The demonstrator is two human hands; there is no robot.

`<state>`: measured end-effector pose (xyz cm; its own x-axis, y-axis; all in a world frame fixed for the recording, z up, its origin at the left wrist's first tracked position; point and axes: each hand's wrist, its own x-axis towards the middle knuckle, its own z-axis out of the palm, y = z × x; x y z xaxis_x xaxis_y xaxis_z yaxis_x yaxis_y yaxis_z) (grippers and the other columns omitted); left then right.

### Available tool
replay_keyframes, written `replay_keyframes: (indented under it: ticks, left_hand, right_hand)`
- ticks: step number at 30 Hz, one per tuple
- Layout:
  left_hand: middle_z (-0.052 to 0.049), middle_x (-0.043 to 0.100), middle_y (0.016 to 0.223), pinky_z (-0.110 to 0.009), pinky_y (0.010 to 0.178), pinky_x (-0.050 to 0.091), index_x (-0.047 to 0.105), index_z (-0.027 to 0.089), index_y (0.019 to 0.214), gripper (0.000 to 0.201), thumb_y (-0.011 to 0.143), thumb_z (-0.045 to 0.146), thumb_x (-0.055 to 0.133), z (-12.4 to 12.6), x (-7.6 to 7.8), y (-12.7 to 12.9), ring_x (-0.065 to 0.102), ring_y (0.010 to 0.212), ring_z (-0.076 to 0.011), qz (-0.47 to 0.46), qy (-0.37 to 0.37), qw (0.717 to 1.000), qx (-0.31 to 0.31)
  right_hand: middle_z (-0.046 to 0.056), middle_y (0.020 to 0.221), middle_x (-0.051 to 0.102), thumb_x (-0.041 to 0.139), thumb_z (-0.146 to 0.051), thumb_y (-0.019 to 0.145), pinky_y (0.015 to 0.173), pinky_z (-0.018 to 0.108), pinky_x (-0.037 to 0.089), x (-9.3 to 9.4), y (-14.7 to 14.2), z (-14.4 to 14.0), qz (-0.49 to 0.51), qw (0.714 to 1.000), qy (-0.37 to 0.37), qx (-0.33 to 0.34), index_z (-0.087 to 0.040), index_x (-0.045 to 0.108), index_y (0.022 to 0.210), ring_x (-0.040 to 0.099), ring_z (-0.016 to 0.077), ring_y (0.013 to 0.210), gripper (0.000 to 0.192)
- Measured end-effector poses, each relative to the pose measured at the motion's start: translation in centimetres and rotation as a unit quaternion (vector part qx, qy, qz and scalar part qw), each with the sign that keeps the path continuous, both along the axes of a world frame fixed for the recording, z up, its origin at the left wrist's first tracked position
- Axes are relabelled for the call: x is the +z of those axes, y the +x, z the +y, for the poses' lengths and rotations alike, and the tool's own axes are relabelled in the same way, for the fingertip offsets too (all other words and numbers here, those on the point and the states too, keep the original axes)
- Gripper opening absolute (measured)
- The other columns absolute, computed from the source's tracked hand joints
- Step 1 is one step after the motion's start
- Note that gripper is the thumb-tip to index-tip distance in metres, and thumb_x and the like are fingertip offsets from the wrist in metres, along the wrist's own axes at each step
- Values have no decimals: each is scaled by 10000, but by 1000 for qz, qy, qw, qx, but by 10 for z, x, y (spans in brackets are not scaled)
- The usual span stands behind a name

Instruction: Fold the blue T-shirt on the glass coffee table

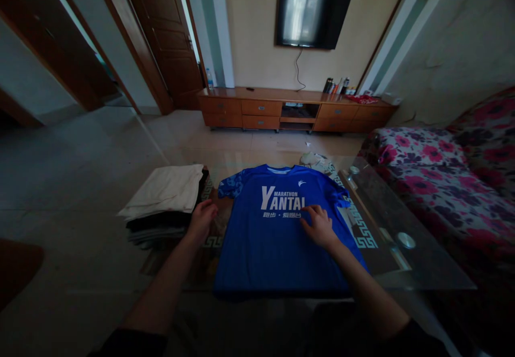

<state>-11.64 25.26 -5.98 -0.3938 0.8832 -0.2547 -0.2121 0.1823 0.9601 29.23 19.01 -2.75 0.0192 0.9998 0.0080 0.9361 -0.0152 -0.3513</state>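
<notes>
A blue short-sleeved T-shirt (257,255) lies spread flat, front up, on the glass table, its collar pointing away from me. White lettering reading "MARATHON YANTAI" crosses its chest. My right hand (319,225) rests over the right end of the lettering, fingers apart and holding nothing. Between the shirt's left sleeve and a stack of folded clothes (167,191) is my left hand (202,220), its fingers loosely bent with nothing visible in them. A cream folded garment tops the stack, with black and grey ones below.
The glass table (438,271) has a transparent right corner and edge. A flowered sofa (434,185) stands to the right. Against the far wall is a low wooden cabinet (259,111) with bottles on it, below a television (316,16). A crumpled pale item (316,160) lies behind the shirt.
</notes>
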Motion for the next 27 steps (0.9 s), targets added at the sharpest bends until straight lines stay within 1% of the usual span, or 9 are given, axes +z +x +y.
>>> replay_keyframes:
  ticks: [2, 5, 9, 11, 15, 18, 21, 25, 27]
  left_hand:
    - [-42, 669, 910, -316, 870, 527, 618, 185, 1036, 309, 747, 150, 723, 0, 5, 5, 672, 840, -148, -33, -3, 999, -10]
    - [-49, 673, 889, -311, 867, 549, 623, 184, 998, 278, 754, 77, 702, 8, 12, 10, 683, 828, -146, -80, -17, 996, -28]
    - [-98, 680, 922, -336, 891, 569, 603, 181, 929, 156, 812, 81, 631, 25, 20, 18, 702, 894, -177, -140, -47, 988, -39]
    - [-122, 683, 974, -350, 899, 570, 606, 188, 952, 131, 838, 126, 625, 35, 21, 23, 701, 946, -197, -159, -61, 985, -36]
    - [-125, 680, 1077, -350, 905, 553, 627, 218, 1090, 239, 853, 227, 654, 55, 16, 40, 681, 1024, -205, -170, -67, 983, -12]
    - [-84, 682, 1176, -328, 933, 520, 647, 240, 1136, 335, 806, 207, 691, 64, 9, 52, 660, 1085, -184, -153, -47, 987, 14]
    - [-80, 696, 1200, -350, 928, 511, 683, 224, 1116, 372, 747, 228, 738, 68, 6, 55, 660, 1091, -202, -97, -11, 995, 19]
    - [-79, 700, 1196, -420, 916, 527, 702, 229, 1124, 423, 719, 311, 793, 69, 9, 44, 647, 1094, -226, -80, 82, 993, -18]
    - [-66, 682, 1229, -450, 923, 532, 706, 239, 1103, 398, 721, 307, 798, 71, 8, 37, 619, 1139, -232, -76, 107, 991, -10]
  right_hand:
    - [101, 1420, 485, 529, -432, 968, 931, 465, 436, 0, 3, -3, -2, 1000, -12, -12, -310, 570, 1352, 471, 329, 1260, 405]
    - [105, 1440, 470, 531, -446, 964, 926, 466, 444, -3, 10, -4, 0, 998, -30, -55, -309, 556, 1374, 455, 345, 1288, 433]
    - [106, 1437, 468, 543, -443, 955, 949, 468, 441, -8, 15, -1, 17, 996, -41, -77, -300, 560, 1378, 457, 342, 1289, 447]
    - [107, 1432, 471, 547, -438, 952, 954, 468, 441, -9, 15, 2, 24, 996, -44, -78, -291, 563, 1377, 458, 339, 1284, 450]
    - [121, 1432, 468, 545, -445, 953, 953, 491, 447, -9, 12, 5, 34, 997, -30, -57, -288, 573, 1367, 453, 348, 1285, 445]
    - [127, 1426, 476, 544, -452, 957, 949, 505, 454, -9, 9, 7, 45, 998, -25, -37, -302, 595, 1344, 458, 354, 1281, 418]
    - [128, 1435, 476, 559, -447, 956, 947, 508, 455, -9, 5, 10, 46, 998, -26, -27, -313, 602, 1333, 450, 357, 1292, 403]
    - [125, 1481, 438, 548, -453, 961, 973, 530, 434, -7, 6, 16, 33, 998, -37, -36, -311, 587, 1346, 395, 370, 1350, 412]
    - [127, 1496, 422, 539, -455, 962, 981, 545, 427, -7, 9, 18, 29, 997, -50, -45, -308, 577, 1358, 374, 376, 1370, 424]
